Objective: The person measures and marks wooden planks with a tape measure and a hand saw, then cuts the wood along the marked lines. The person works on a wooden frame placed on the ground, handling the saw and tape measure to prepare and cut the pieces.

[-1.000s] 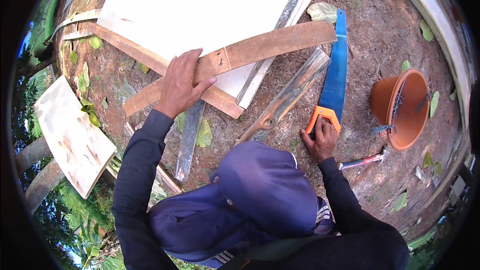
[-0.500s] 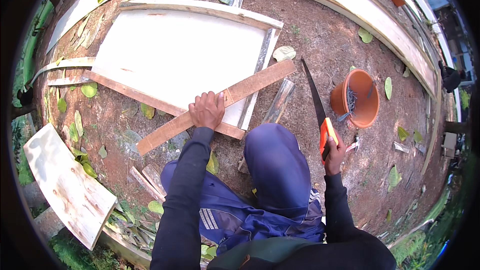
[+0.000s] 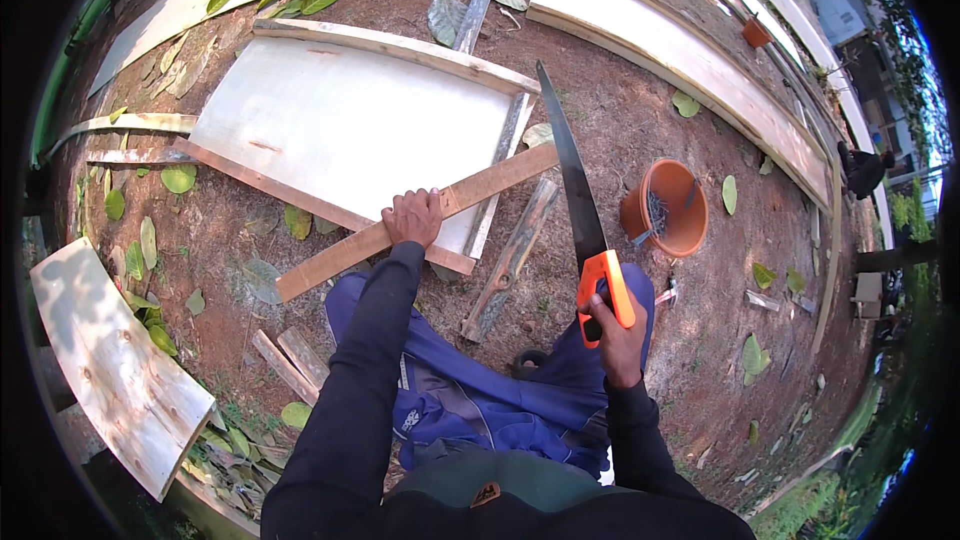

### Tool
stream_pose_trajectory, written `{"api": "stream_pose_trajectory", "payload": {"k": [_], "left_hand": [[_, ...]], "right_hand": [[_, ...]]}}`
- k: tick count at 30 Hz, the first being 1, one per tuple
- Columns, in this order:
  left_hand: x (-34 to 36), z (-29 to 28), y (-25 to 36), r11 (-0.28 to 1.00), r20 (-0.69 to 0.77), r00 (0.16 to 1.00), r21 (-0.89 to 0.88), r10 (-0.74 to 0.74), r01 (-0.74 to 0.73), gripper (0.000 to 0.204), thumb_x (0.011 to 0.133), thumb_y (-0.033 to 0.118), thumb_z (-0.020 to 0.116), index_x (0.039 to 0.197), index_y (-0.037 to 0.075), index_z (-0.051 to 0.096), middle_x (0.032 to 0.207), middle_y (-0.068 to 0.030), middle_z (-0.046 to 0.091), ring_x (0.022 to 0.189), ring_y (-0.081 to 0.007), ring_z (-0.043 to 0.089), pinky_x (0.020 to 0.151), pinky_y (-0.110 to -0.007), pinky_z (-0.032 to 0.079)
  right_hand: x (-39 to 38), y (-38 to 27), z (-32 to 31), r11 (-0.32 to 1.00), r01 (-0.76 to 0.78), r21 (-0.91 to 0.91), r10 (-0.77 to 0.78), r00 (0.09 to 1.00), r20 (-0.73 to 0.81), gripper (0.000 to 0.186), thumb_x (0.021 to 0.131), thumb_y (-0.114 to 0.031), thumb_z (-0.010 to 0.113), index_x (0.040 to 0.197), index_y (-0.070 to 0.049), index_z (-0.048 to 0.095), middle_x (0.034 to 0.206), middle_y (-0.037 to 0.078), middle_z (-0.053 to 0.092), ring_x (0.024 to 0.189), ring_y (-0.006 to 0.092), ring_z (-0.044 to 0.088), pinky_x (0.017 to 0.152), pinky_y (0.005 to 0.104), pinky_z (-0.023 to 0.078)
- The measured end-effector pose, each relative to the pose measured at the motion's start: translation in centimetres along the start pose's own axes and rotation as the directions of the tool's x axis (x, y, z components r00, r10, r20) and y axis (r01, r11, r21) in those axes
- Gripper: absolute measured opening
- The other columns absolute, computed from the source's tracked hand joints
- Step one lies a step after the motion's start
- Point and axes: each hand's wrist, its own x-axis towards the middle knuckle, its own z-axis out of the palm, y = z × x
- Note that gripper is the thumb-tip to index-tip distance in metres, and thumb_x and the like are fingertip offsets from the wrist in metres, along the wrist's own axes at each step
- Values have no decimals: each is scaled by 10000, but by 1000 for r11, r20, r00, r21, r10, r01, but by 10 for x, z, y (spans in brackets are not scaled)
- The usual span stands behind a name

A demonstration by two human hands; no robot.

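Note:
My left hand (image 3: 412, 218) is closed over a reddish-brown wooden strip (image 3: 505, 180). That strip lies slantwise across the near right corner of a white panel (image 3: 350, 105) edged with wooden battens. In my right hand (image 3: 622, 345) is a handsaw (image 3: 574, 185), gripped by its orange and black handle. Its dark blade points up and away, just right of the strip's far end; I cannot tell whether they touch. A rough offcut of wood (image 3: 510, 265) lies on the ground between the panel and the saw.
An orange-brown bucket (image 3: 690, 220) of nails leans to the right, with a hammer (image 3: 668, 294) near it. Long boards (image 3: 690, 70) lie at the far right. A pale plywood piece (image 3: 120, 370) is at the left. Leaves litter the dirt ground.
The saw and my right hand have moved left, closer to the strip's end. My right knee has swung out to the right, uncovering the offcut. My left hand keeps its hold on the strip.

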Motion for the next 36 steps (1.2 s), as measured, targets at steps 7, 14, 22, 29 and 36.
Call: {"api": "stream_pose_trajectory", "payload": {"k": [7, 14, 22, 29, 36], "left_hand": [[18, -1, 30, 977, 124, 970, 70, -208, 201, 481, 1081, 445, 370, 1106, 130, 733, 1146, -82, 710, 1168, -334, 592, 1012, -684, 385], [15, 29, -2, 979, -232, 961, 172, 150, -111, 351, 1048, 350, 461, 1004, 108, 712, 1072, -77, 659, 1211, -290, 543, 1164, -726, 244], [22, 0, 26, 994, 115, 993, 111, -24, 11, 447, 1062, 328, 401, 917, 82, 744, 937, -111, 766, 913, -345, 726, 927, -529, 489], [26, 5, 22, 981, 124, 992, 190, 0, -24, 242, 1011, 258, 487, 957, 118, 676, 905, -90, 762, 864, -324, 748, 769, -524, 557], [25, 7, 21, 977, 123, 991, 194, 62, -85, 199, 981, 249, 525, 964, 119, 674, 919, -87, 764, 900, -316, 748, 806, -496, 554]], "right_hand": [[-25, 67, 43, 928, 248, -276, -203, 962, 181, 477, 921, -83, 732, 1381, -13, 623, 1010, 190, 753, 850, 223, 754, 759, 341, 571], [-26, 71, 43, 943, 235, -236, -181, 956, 232, 484, 889, -30, 739, 1351, 42, 613, 1137, 241, 736, 997, 313, 762, 853, 357, 584], [-21, 84, 38, 949, 216, -228, -163, 959, 230, 488, 877, 1, 729, 1351, 33, 616, 1180, 230, 730, 980, 310, 764, 840, 351, 585], [-26, 81, 41, 940, 238, -246, -174, 951, 255, 528, 873, -32, 742, 1379, 20, 599, 1167, 221, 734, 910, 309, 763, 805, 351, 584], [-18, 62, 54, 945, 209, -251, -134, 949, 287, 508, 901, -71, 723, 1384, 25, 595, 1051, 212, 745, 876, 299, 761, 782, 350, 578]]}}
